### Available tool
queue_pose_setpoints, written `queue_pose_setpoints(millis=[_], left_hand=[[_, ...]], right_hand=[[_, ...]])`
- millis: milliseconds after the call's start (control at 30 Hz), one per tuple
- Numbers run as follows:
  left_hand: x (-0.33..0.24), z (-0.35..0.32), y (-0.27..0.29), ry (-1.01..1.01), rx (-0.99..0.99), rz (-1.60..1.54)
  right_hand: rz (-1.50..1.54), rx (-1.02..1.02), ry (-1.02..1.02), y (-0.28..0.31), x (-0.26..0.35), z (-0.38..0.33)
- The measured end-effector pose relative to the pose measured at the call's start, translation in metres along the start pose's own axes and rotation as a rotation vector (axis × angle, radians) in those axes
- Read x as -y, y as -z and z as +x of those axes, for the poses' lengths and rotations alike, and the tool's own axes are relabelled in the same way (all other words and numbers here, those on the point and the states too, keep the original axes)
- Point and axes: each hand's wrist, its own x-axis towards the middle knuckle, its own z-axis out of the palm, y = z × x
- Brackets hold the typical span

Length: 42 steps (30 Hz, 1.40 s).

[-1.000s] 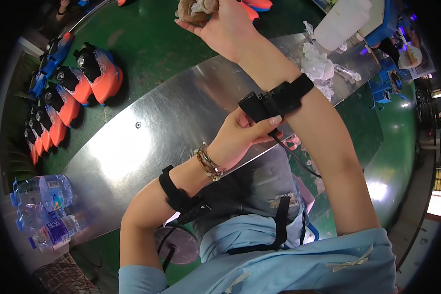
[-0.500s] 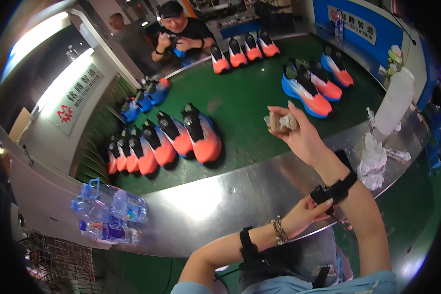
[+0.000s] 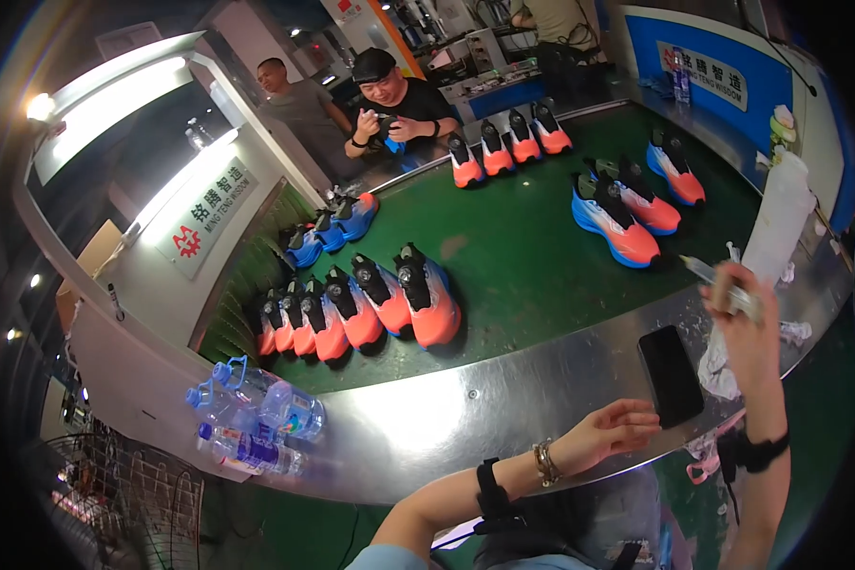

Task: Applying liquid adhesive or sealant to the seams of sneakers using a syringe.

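Our hands were apart: the left hand (image 3: 610, 429) lay loose w/ fingers half curled on the metal counter (image 3: 427, 418), grasping nothing, just beside a black phone (image 3: 671, 374). The right hand (image 3: 746, 328) was raised & clenched on a thin clear tube-like thing (image 3: 717, 280); what it was exactly we could not tell. Near it stood a white bottle (image 3: 777, 223) & crumpled clear wrapping (image 3: 722, 366). On the green belt (image 3: 522, 256) were orange-blue shoes (image 3: 389, 304) in rows. Water bottles (image 3: 252, 418) lay at the counter's left end. Two other persons (image 3: 389, 109) stood across, well apart.
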Motion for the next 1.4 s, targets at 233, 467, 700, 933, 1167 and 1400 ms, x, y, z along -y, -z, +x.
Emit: queue_pose_setpoints(millis=[233,467,700,933,1167,1400], left_hand=[[-0.002,0.004,-0.013,0.026,-0.002,-0.045],[0.001,0.004,-0.009,0.014,-0.019,-0.092],[0.001,0.006,-0.009,-0.021,0.002,-0.087],[0.001,0.006,-0.010,-0.026,0.039,-0.101],[0.000,0.004,-0.009,0.019,-0.031,-0.126],[0.000,0.007,-0.010,0.008,-0.033,-0.133]], right_hand=[[-0.140,-0.131,0.174,0.094,0.030,-0.079],[-0.258,-0.271,0.138,0.090,-0.004,-0.106],[-0.323,-0.281,0.166,0.086,-0.001,-0.112],[-0.373,-0.315,0.191,0.078,0.009,-0.116],[-0.328,-0.353,0.217,0.090,0.003,-0.121],[-0.448,-0.400,0.260,0.101,-0.017,-0.137]])
